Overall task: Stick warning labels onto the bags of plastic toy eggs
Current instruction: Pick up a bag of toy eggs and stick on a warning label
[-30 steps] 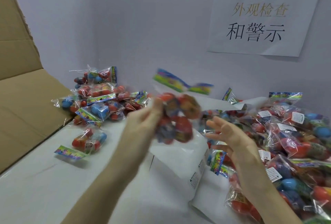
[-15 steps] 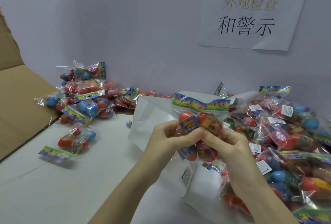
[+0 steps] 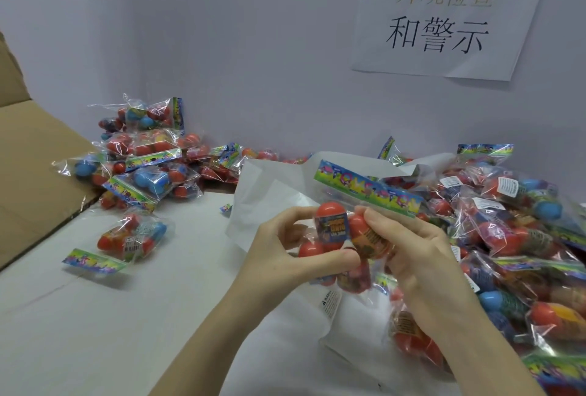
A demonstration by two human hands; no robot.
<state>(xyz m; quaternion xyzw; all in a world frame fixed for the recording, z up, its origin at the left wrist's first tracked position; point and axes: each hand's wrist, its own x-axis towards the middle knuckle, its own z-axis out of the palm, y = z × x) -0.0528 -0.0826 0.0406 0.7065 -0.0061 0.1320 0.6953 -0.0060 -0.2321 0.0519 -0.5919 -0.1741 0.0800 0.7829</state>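
Holding one bag of toy eggs (image 3: 344,237) up over the white table (image 3: 95,316) with both hands.

Left hand (image 3: 285,256) curls round the bag's left side, thumb pressed across the lower eggs; right hand (image 3: 418,256) grips its right side, fingers wrapped over a red egg, the colourful header card (image 3: 367,188) standing above the fingers. Just beneath lies a white backing sheet (image 3: 263,205) with one warning label (image 3: 331,302) on it. At far left a pile of bags (image 3: 142,158) sits beside a cardboard box flap (image 3: 35,167); a single bag (image 3: 130,238) lies near it. To the right a heap of labelled bags (image 3: 507,221) fills the table. A paper sign (image 3: 444,15) hangs on the far wall.
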